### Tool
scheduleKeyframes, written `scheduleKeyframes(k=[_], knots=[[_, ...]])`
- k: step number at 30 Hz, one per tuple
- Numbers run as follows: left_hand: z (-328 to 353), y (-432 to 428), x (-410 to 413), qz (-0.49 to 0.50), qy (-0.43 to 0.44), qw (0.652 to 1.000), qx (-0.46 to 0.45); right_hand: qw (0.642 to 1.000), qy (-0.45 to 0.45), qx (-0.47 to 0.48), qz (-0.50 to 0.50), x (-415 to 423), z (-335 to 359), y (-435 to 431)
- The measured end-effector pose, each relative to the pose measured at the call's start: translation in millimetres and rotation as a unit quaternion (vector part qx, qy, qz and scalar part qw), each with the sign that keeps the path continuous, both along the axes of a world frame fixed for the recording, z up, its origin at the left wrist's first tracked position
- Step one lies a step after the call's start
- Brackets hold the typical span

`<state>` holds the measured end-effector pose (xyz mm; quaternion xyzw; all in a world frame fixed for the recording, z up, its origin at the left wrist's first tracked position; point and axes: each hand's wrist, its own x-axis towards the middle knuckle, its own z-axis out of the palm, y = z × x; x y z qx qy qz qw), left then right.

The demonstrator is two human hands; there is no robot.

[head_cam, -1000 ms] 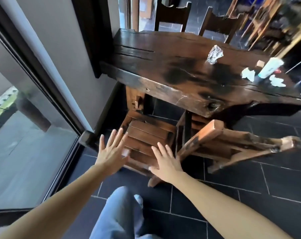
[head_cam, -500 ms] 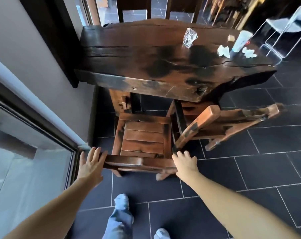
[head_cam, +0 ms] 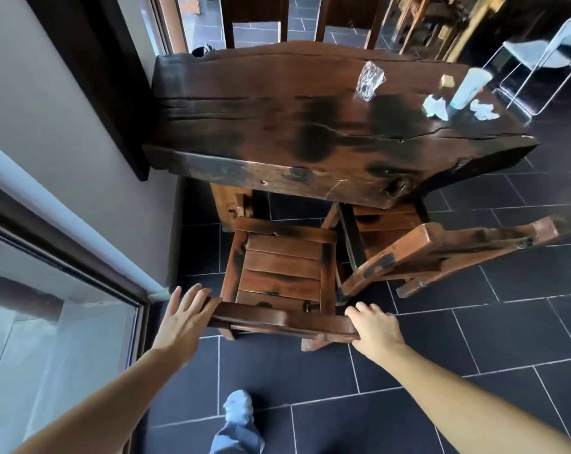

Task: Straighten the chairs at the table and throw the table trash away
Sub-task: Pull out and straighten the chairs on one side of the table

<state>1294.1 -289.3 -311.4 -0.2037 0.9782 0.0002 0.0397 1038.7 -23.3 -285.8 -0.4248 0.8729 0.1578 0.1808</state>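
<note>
Step in hand, as I read it: squaring the near chair (head_cam: 280,273) under the bench (head_cam: 261,126). The chair is lower centre of frame, its seat partly out from the bench edge and its back toward the camera. Right hand (head_cam: 374,329) grips the right end of the top rail (head_cam: 277,319), fingers curled over the wood. Left hand (head_cam: 185,317) is at the left end, fingers straight and spread, tips touching the rail but not wrapped.

Second chair (head_cam: 441,250), right of centre, is skewed and tilted, with one corner just beside the near chair's right side. Trash sits at the upper right of the bench: clear wrap (head_cam: 370,80), cup (head_cam: 467,88), tissues (head_cam: 436,106). None is picked up yet.

To do it well:
- Close the left fingers round the rail first, so both ends drive evenly.
- Push straight in, keeping the rail parallel to the bench edge.
- Watch the right side, which will likely snag the tilted chair.
- The wood looks heavy, so slide it on the floor (head_cam: 310,371) tiles rather than lift.

Task looks early.
</note>
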Motion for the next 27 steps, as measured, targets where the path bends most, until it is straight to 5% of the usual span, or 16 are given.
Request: scheduleKeyframes(k=[27], knots=[[-5.4,-68.6,-67.5,-0.017,0.001,1.0,-0.008,0.998,0.06,0.022,0.022,-52.4,-6.3,-56.6]])
